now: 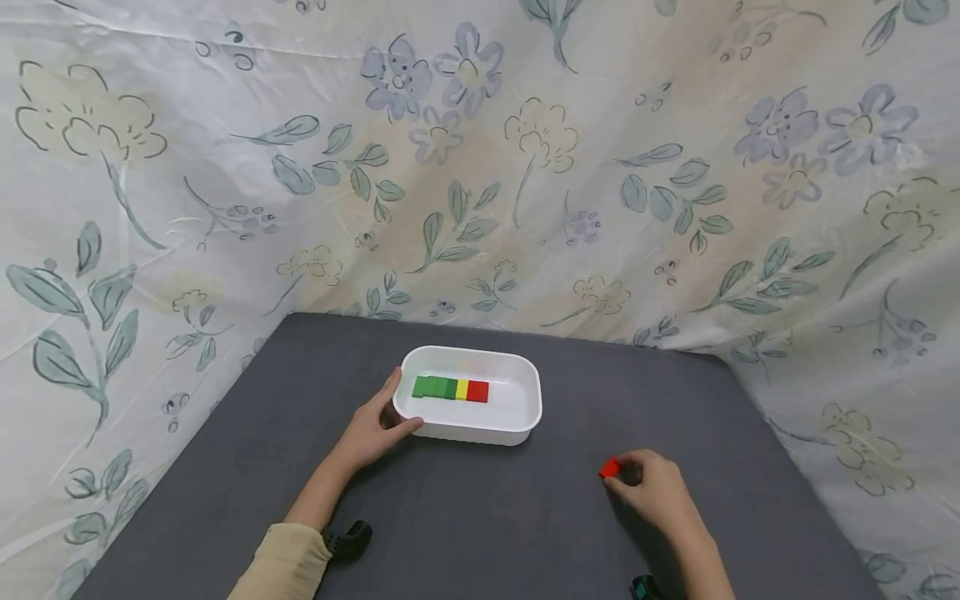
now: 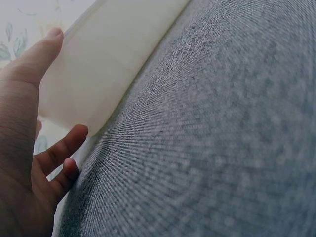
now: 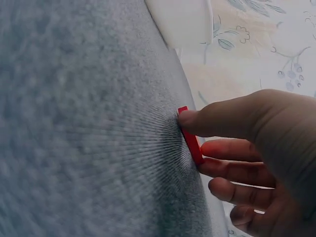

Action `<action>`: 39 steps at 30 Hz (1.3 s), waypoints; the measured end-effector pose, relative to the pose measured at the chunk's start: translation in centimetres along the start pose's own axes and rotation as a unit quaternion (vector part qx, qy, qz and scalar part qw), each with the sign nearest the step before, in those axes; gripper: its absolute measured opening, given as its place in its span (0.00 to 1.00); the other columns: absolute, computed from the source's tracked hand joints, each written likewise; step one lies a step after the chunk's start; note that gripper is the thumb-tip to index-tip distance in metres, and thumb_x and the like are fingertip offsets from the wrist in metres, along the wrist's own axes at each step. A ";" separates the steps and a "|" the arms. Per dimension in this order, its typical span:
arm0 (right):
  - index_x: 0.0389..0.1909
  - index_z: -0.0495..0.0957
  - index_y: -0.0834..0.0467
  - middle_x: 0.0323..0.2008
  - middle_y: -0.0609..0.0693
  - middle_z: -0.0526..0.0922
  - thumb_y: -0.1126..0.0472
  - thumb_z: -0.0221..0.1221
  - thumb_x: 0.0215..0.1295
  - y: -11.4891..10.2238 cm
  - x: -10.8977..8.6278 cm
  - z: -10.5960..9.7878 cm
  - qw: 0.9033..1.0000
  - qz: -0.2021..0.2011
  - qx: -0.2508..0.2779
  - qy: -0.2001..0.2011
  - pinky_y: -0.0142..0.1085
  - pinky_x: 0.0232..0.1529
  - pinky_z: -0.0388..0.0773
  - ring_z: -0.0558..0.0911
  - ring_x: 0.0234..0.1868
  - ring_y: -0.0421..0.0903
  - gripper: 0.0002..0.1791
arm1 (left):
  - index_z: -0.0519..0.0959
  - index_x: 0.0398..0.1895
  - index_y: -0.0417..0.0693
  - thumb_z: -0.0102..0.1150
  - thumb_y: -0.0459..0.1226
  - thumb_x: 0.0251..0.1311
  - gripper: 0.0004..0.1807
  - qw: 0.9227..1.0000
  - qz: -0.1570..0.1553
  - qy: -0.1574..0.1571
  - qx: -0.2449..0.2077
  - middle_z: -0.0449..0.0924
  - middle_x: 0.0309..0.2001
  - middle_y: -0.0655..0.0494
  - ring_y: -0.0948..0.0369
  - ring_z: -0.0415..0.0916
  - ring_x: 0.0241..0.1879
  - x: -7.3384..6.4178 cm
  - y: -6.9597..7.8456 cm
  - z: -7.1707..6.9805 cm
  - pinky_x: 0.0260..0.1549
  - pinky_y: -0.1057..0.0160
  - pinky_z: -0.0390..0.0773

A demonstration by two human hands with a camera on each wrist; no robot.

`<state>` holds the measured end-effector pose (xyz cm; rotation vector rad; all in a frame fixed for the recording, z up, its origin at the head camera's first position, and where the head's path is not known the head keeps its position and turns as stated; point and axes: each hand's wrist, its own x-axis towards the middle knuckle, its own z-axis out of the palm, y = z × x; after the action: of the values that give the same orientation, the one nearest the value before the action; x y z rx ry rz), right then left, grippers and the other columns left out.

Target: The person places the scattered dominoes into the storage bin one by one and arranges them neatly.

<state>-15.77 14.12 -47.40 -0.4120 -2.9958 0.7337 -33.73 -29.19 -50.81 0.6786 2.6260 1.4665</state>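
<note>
A white plastic tray (image 1: 517, 423) holds a row of small flat blocks: green blocks (image 1: 433, 387), a yellow block (image 1: 462, 390) and a red block (image 1: 477, 392). My left hand (image 1: 375, 425) grips the tray's left end, thumb on the near side and fingers round the far corner. The left wrist view has the thumb against the tray's pale wall (image 2: 106, 64). Right of the tray, my right hand (image 1: 656, 487) pinches another flat red block (image 1: 610, 468) between thumb and fingers. In the right wrist view this red block (image 3: 191, 143) is at the cloth surface.
Dark grey cloth (image 1: 480, 517) covers the table under both hands. A floral curtain (image 1: 480, 167) rises behind and at both sides. Dark bands sit at the wrists, and a beige sleeve (image 1: 288, 562) covers the left forearm.
</note>
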 end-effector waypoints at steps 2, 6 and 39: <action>0.50 0.87 0.65 0.40 0.53 0.84 0.57 0.77 0.60 -0.1 0.0 0.0 1.000 -0.005 0.000 0.005 0.42 0.32 0.70 0.73 0.32 0.46 0.21 | 0.50 0.87 0.46 0.76 0.49 0.63 0.58 1.000 0.001 0.000 -0.002 0.77 0.63 0.46 0.59 0.74 0.39 0.0 0.0 0.0 0.39 0.64 0.74; 0.50 0.87 0.66 0.47 0.59 0.87 0.59 0.76 0.60 -0.1 0.0 0.3 1.000 -0.020 -0.003 0.024 0.42 0.33 0.72 0.75 0.33 0.46 0.21 | 0.50 0.87 0.46 0.77 0.49 0.62 0.58 1.000 0.003 -0.001 -0.005 0.77 0.63 0.46 0.59 0.73 0.39 0.0 0.0 -0.1 0.39 0.65 0.74; 0.51 0.88 0.66 0.51 0.65 0.88 0.65 0.75 0.61 -1.5 1.8 -1.7 0.978 -0.141 0.005 0.155 0.46 0.35 0.74 0.82 0.38 0.55 0.18 | 0.51 0.87 0.47 0.77 0.48 0.62 0.58 1.000 0.000 0.000 -0.002 0.78 0.60 0.46 0.59 0.74 0.39 -0.1 0.1 -0.2 0.39 0.64 0.74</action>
<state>-17.70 14.10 -45.24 -0.0848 -2.6760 0.5956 -33.64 -29.36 -50.66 0.6786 2.6224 1.4718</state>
